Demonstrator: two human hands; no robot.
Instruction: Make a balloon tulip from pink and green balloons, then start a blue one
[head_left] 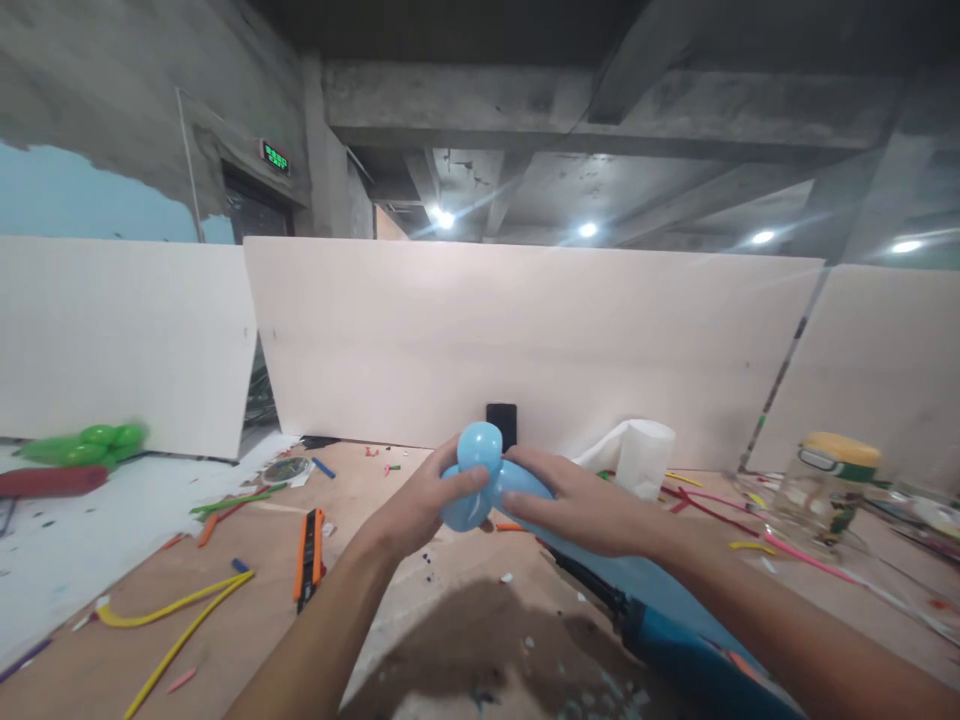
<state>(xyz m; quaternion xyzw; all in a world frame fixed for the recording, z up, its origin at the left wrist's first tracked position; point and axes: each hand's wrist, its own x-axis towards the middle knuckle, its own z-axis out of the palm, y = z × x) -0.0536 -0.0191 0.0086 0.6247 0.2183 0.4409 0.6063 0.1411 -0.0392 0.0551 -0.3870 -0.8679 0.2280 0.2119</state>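
Both of my hands hold a light blue twisting balloon point(480, 450) above the wooden table point(247, 620). My left hand point(420, 505) wraps its fingers round the twisted bubbles at the balloon's end. My right hand point(581, 500) grips the long body of the balloon, which runs back under my right forearm. A small round bubble sticks up between the two hands.
Uninflated yellow balloons point(176, 610), an orange utility knife point(309, 555), a green balloon figure point(90, 445), a red balloon point(52, 480), a paper roll point(645, 455), a lidded glass jar point(825, 485), a blue pump point(675, 650) and a black phone point(501, 420) against white partition boards point(525, 340).
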